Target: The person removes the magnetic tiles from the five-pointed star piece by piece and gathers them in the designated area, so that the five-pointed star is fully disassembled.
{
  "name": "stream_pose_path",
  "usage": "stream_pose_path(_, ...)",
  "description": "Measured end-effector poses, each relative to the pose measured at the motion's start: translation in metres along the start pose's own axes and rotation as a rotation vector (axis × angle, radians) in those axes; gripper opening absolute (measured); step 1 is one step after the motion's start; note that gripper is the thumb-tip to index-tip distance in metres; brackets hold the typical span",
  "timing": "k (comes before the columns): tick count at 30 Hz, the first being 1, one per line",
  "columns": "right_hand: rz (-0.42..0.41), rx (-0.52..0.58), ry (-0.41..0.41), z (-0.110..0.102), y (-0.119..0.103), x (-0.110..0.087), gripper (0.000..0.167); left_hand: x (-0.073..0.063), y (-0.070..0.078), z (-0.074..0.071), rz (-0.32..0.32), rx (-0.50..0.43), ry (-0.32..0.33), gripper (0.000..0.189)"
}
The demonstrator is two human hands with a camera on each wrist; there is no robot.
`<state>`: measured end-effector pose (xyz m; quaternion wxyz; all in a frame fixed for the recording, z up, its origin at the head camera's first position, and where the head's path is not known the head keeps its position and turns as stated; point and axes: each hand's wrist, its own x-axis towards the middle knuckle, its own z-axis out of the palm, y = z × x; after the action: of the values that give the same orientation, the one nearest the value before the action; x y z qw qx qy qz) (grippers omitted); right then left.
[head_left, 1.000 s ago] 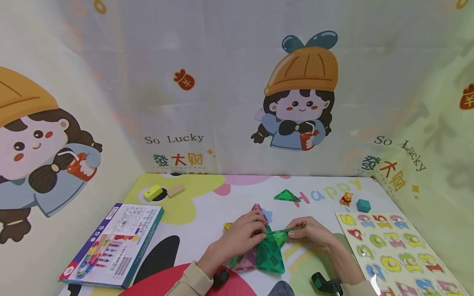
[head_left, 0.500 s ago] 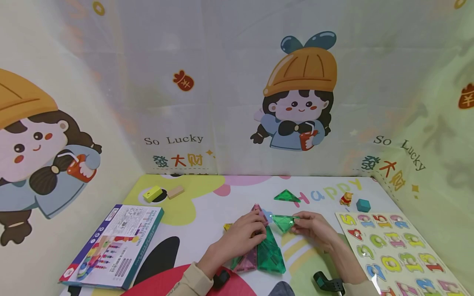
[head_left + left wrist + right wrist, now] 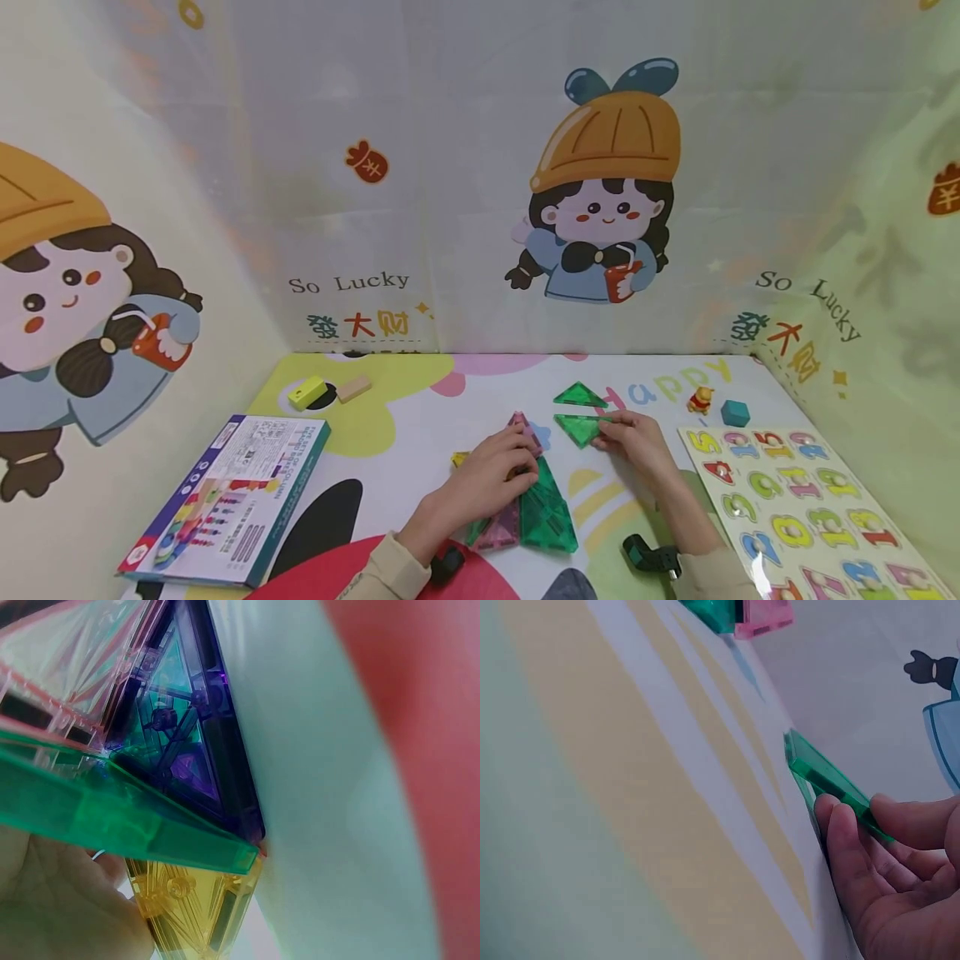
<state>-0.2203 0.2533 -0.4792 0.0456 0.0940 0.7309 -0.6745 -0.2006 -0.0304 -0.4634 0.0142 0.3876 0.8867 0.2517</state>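
Observation:
In the head view my left hand [image 3: 495, 467] lies over a built group of see-through magnetic tiles, its fingers curled round the top. A large green tile [image 3: 547, 512] and a pink tile [image 3: 501, 529] of that group show below the fingers. The left wrist view shows the group's purple tile [image 3: 236, 776] and yellow tile [image 3: 187, 900] close up, with the left palm beside them. My right hand [image 3: 637, 446] pinches a small green triangular tile [image 3: 829, 780] between thumb and fingers, low over the table. A second green triangular tile [image 3: 580, 395] lies just behind it.
A flat toy box [image 3: 232, 500] lies at the left, with a yellow block [image 3: 307, 392] and a wooden block [image 3: 354, 388] behind it. A number puzzle board [image 3: 810, 508] occupies the right. Behind it stand a small bear figure [image 3: 701, 401] and a teal block [image 3: 735, 413].
My right hand has drawn the small green triangular tile off the large green tile and carried it back and right, near the other green triangle. My left hand has stayed on the group.

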Motion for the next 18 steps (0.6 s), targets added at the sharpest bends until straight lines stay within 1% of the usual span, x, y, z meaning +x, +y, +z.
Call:
stream_pose_path(3, -0.008, -0.005, 0.01, 0.0, 0.0, 0.004, 0.038, 0.0, 0.001, 0.0, -0.004, -0.004, -0.003, 0.016)
stream_pose_path(5, -0.012, -0.032, 0.027, 0.0, -0.002, 0.006, 0.036, 0.0, 0.001, 0.0, -0.006, -0.004, 0.0, 0.016)
stream_pose_path(12, -0.03, -0.32, 0.159, -0.001, -0.007, 0.005, 0.034, -0.001, 0.001, -0.001, -0.004, 0.003, 0.007, 0.016)
stream_pose_path(15, -0.045, -0.37, 0.16, -0.001, -0.009, 0.003, 0.033, -0.001, 0.001, -0.001, -0.006, 0.004, 0.003, 0.016)
stream_pose_path(18, -0.061, -0.41, 0.122, 0.0, -0.01, 0.001, 0.031, -0.001, 0.0, -0.001, -0.002, -0.002, -0.004, 0.017)
